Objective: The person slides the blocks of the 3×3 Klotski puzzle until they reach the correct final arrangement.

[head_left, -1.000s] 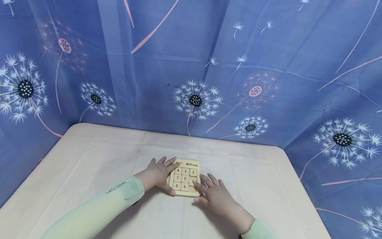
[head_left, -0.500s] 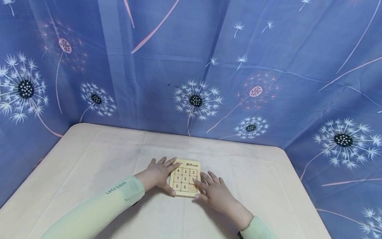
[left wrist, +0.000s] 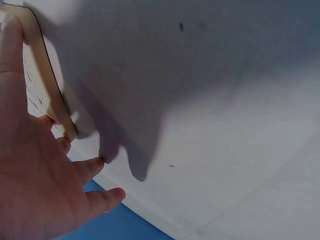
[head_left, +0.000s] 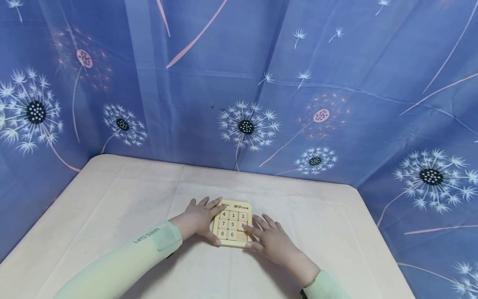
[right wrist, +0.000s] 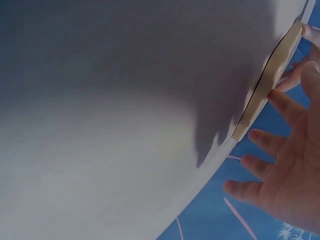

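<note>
A pale yellow number slide puzzle [head_left: 231, 244] lies flat on the table in the head view. Its tiles read 4, 1, 2 at the top, 7, 5, 3 in the middle, and 8, 6 with a bare slot at lower right. My left hand [head_left: 198, 216] rests on the puzzle's left side, its index finger across the top border and its thumb at the near left corner, fingers spread. With its index fingertip my right hand [head_left: 274, 243] touches the 3 tile [head_left: 242, 225]. The right thumb is at the near right corner, and the other fingers extend beside the puzzle's edge.
A cream cloth covers the table [head_left: 142, 195], whose far corners are rounded. Blue curtains [head_left: 194, 99] printed with dandelions hang behind it and along both sides. Shadows of the hands fall on the cloth.
The 3 tile has slid slightly away from me, now about level with the 5. My right index finger moved with it, and the right thumb came closer to the puzzle. My left hand stayed put.
</note>
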The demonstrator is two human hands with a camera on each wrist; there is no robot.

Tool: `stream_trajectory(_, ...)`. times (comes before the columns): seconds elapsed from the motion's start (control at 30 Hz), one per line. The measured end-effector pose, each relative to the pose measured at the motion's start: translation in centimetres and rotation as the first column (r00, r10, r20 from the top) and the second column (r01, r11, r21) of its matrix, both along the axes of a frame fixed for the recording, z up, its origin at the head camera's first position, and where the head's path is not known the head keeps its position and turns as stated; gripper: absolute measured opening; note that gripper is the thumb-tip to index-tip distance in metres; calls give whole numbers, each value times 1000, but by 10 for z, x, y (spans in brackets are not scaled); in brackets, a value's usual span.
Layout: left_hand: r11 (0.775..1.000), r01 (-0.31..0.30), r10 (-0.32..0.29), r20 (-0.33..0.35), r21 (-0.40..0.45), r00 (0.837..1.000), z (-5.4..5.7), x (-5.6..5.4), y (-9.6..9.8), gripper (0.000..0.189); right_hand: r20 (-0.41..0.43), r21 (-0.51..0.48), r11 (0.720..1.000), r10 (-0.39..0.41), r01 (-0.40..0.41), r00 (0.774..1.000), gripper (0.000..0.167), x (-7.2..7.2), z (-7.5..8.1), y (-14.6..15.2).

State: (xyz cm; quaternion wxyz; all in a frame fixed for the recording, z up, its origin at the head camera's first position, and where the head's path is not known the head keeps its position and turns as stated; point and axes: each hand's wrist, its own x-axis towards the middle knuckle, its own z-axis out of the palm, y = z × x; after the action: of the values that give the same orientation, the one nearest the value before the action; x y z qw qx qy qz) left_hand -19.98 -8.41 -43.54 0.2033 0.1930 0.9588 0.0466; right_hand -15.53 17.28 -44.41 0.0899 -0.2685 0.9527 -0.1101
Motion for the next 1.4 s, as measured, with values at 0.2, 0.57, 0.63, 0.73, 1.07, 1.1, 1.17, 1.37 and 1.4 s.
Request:
stream_trajectory(0.2, 1000, -3, 3, 2, 1, 1000, 0, 0, 1, 116, 3, -7, 1000, -3, 3, 1000, 55, -1, -3, 3)
stream_trajectory(0.57, 1000, 3, -3, -5, 1, 1000, -3, -1, 1, 116, 17, -5, 1000, -2, 2, 1000, 55, -2, 1, 3)
stream_trajectory(0.63, 1000, 4, -4, -5, 0, 1000, -3, -1, 1, 116, 12, -4, 1000, 4, -4, 1000, 56, -2, 2, 3)
stream_trajectory(0.73, 1000, 5, -5, -5, -2, 1000, -4, -1, 1, 116, 5, -8, 1000, 28, -28, 1000, 55, 0, 3, 1)
stream_trajectory(1.07, 1000, -4, 4, 2, 5, 1000, -3, -1, 1, 117, 1, 16, 993, 114, -114, 994, 57, 9, 1, -11)
stream_trajectory(1.1, 1000, -3, 3, 2, 3, 1000, -3, -1, 1, 117, 2, 21, 993, 117, -117, 993, 58, 10, 1, -12)
stream_trajectory(1.17, 1000, 1, -1, 1, 0, 1000, -3, -1, 1, 117, 8, 28, 992, 120, -120, 993, 59, 12, 1, -13)
stream_trajectory(1.37, 1000, 2, -2, 1, -1, 1000, -4, -2, 1, 117, 18, 33, 993, 112, -112, 994, 59, 13, 0, -14)
stream_trajectory(1.4, 1000, 2, -2, 1, 0, 1000, -4, -2, 1, 117, 16, 34, 993, 112, -113, 994, 59, 13, 0, -14)
